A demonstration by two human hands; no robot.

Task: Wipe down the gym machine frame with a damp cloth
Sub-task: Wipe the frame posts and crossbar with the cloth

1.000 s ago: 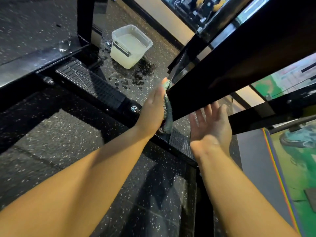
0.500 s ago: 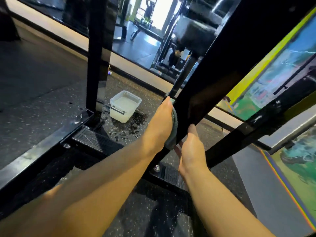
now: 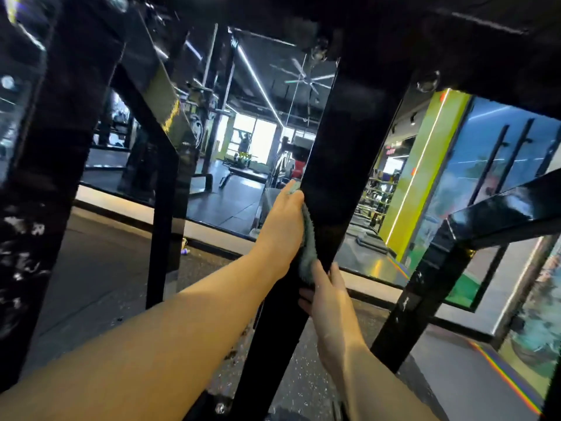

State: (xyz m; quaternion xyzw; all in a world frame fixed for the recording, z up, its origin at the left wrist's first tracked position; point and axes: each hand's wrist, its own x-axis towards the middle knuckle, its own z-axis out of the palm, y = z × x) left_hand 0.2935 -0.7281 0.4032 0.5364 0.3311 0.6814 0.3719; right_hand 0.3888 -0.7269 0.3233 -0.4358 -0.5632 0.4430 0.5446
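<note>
Grey-green cloth [image 3: 306,247], soft and limp, sits pressed under the flat, spread left hand [image 3: 282,226] against the left face of the rigid black frame post [image 3: 334,177], and is judged best held palm-wide; right hand [image 3: 328,302] clasps the post just below.

From my feed I see a dark speckled floor [image 3: 100,268] running up to a wall mirror [image 3: 239,196]. It reflects a ceiling fan [image 3: 303,77] and a bright window [image 3: 261,138]. A small purple object [image 3: 185,251] lies at the mirror's base. On the right stand a yellow-green pillar [image 3: 425,165] and a painted mural [image 3: 540,299], with a rainbow stripe [image 3: 510,381] on the floor beside it.
</note>
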